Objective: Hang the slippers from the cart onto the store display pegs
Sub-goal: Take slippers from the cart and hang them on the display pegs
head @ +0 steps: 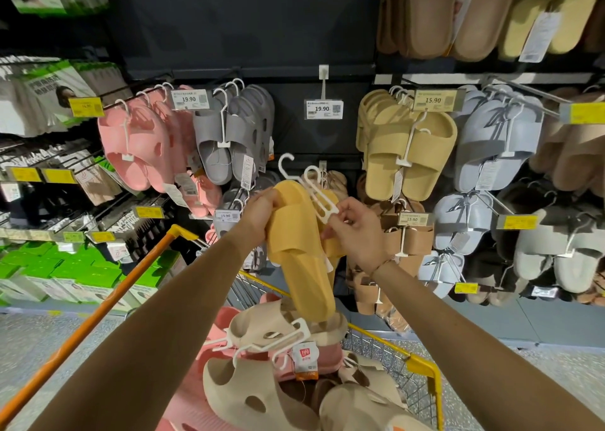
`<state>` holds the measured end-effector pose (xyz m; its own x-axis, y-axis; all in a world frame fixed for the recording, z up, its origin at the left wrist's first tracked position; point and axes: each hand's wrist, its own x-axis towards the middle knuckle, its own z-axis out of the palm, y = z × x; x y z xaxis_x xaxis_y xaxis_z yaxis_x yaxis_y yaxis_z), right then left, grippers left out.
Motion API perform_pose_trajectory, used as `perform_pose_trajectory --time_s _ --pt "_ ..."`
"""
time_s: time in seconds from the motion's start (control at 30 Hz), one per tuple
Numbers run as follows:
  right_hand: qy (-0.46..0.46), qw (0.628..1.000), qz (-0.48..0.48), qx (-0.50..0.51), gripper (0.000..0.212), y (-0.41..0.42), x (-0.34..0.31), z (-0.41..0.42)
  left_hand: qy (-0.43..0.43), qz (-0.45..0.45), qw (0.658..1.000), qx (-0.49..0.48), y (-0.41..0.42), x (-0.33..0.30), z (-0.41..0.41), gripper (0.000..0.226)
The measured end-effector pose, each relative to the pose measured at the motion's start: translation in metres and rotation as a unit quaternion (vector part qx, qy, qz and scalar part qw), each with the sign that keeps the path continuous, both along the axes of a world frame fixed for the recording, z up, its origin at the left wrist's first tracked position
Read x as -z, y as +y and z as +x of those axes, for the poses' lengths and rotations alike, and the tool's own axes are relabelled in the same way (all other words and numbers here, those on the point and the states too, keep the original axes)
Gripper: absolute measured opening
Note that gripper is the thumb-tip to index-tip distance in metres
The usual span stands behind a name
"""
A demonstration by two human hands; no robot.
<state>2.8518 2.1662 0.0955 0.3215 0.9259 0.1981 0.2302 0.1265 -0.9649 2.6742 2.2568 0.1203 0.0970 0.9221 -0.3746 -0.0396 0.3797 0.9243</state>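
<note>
I hold a pair of yellow slippers (301, 253) up in front of the display wall, above the cart. My left hand (260, 216) grips the top of the front slipper. My right hand (357, 230) pinches the lower end of the white plastic hanger (314, 191) fixed to the pair; its hook points up and left. Straight ahead an empty peg (323, 85) carries a 19.90 price tag (324, 109). The yellow-framed wire cart (422, 370) below holds beige cut-out slippers (258, 388) on white hangers and pink slippers (226, 319).
Pegs on the wall carry pink slippers (137, 145), grey slippers (229, 135), tan slippers (406, 149) and pale blue slippers (497, 142). Brown pairs (409, 237) hang lower down. The orange cart handle (98, 316) runs at left. Green boxes (65, 270) fill low left shelves.
</note>
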Motion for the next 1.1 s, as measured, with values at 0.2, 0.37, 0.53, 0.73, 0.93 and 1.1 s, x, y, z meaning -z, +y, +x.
perform_pose_trajectory --time_s 0.2,0.37,0.53,0.73,0.93,1.1 --pt "0.014 1.0 -0.005 -0.01 0.006 0.006 0.011 -0.008 0.01 0.011 0.998 0.067 0.023 0.022 -0.002 0.068" --pt "-0.118 0.988 -0.066 -0.078 0.007 0.012 0.013 0.006 0.013 0.079 0.986 0.147 0.005 -0.002 0.002 0.035" --pt "-0.14 0.976 -0.135 -0.093 0.034 0.02 -0.011 0.022 0.034 0.097 0.981 0.164 0.013 0.004 0.012 0.041" --pt "-0.09 0.994 0.005 -0.054 0.026 0.082 -0.036 0.011 0.041 0.113 0.979 0.163 0.032 0.005 0.036 0.033" --pt "-0.073 0.997 0.015 -0.037 0.008 0.145 -0.022 0.02 0.064 0.142 0.976 0.151 0.062 0.012 0.05 0.033" --pt "-0.056 0.998 0.015 -0.028 0.032 0.176 -0.016 0.032 0.088 0.15 0.978 0.118 0.098 0.029 0.053 0.028"
